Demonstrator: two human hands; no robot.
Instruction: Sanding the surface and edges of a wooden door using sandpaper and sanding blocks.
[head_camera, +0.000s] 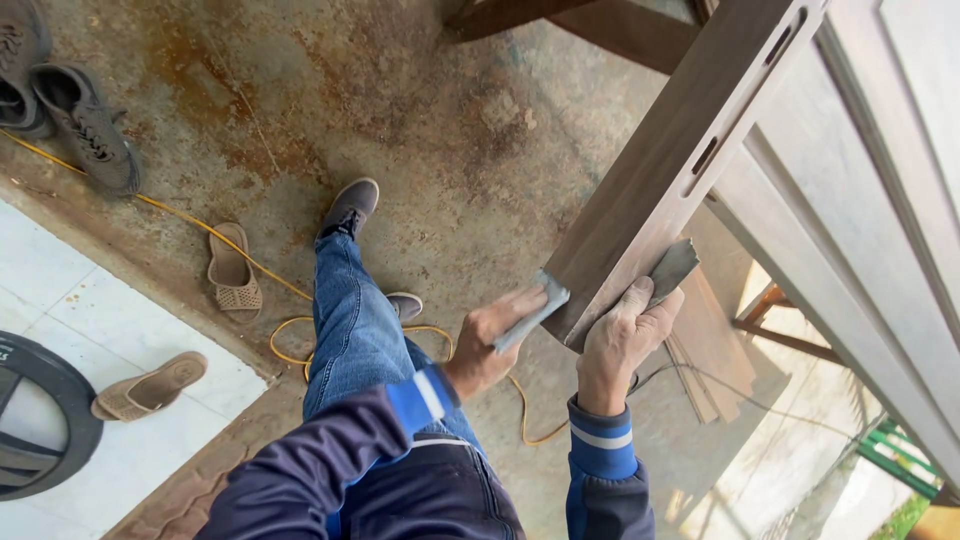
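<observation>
Two hands work at the lower end of a wooden door (700, 160) that runs diagonally from the upper right toward the centre of the view. At the far left, a dark round object (40, 415) lies on the white tiled floor (130, 460), with a tan sandal (150, 385) beside it. A pair of grey shoes (70, 100) sits at the upper left on the stained concrete floor (400, 110), and a yellow cable (250, 265) runs past a second sandal (233, 268). Near the centre, the person's leg in blue jeans (350, 330) extends to a grey shoe (350, 205).

Left hand (490, 340): closed on a folded sheet of grey sandpaper (535, 308), pressing it against the door's bottom corner. Right hand (625, 335): fingers wrapped over the same corner edge, clasping a second piece of sandpaper (672, 268) flat against the wood. Thin wooden boards (715, 355) lie on the floor just beyond the right hand.
</observation>
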